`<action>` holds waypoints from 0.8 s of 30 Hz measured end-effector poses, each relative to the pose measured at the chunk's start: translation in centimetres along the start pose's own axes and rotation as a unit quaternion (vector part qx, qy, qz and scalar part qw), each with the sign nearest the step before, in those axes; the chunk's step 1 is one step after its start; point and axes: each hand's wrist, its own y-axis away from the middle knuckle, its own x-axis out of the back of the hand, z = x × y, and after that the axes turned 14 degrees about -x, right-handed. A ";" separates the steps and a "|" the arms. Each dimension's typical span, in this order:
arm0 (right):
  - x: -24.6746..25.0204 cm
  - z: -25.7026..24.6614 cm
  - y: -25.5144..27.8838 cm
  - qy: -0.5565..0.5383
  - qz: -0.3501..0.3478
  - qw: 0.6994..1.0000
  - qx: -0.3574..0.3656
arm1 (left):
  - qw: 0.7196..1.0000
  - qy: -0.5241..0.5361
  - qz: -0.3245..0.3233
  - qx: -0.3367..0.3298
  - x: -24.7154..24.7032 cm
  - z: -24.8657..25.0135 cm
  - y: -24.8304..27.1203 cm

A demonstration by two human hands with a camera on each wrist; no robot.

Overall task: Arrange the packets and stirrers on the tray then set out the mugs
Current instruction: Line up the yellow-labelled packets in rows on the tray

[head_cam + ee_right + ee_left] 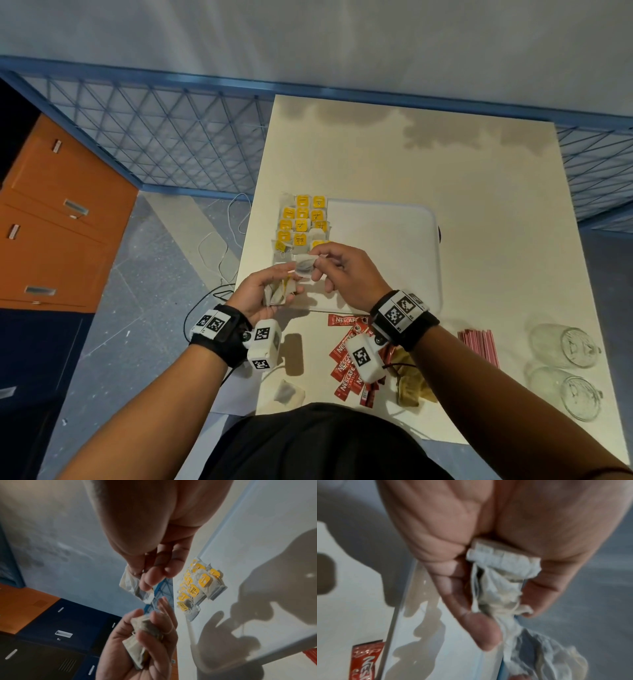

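The right hand (342,270) pinched one white paper tea bag (304,268); the left hand (263,294) clutched a small bundle of tea bags (279,294). The packet step was underway: next, lay it by the yellow-tagged rows (303,222) at the white plastic tray's (394,240) nine o'clock. The cream surface (445,164) carried red coffee sachets (346,363), pink stirrers (479,346) and glass mugs (565,346).

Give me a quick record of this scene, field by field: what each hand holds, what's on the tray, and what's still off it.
left hand: grips a bunch of tea bags
right hand: pinches one tea bag
tray: white, tea bags with yellow tags in rows at its left end
off tray: red coffee sachets, pink stirrers, lone tea bag
mugs: two, glass, near right of table
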 end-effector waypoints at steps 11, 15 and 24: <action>1.5 0.6 0.6 -0.054 0.008 0.998 -0.038 | 0.995 0.061 0.060 -0.047 0.3 0.0 0.2; 2.5 1.1 0.5 -0.065 0.033 0.997 -0.039 | 0.994 0.078 0.057 -0.056 0.9 0.1 0.2; 4.0 0.5 0.2 -0.057 0.067 0.996 -0.017 | 0.997 -0.056 0.025 -0.056 0.4 0.2 0.2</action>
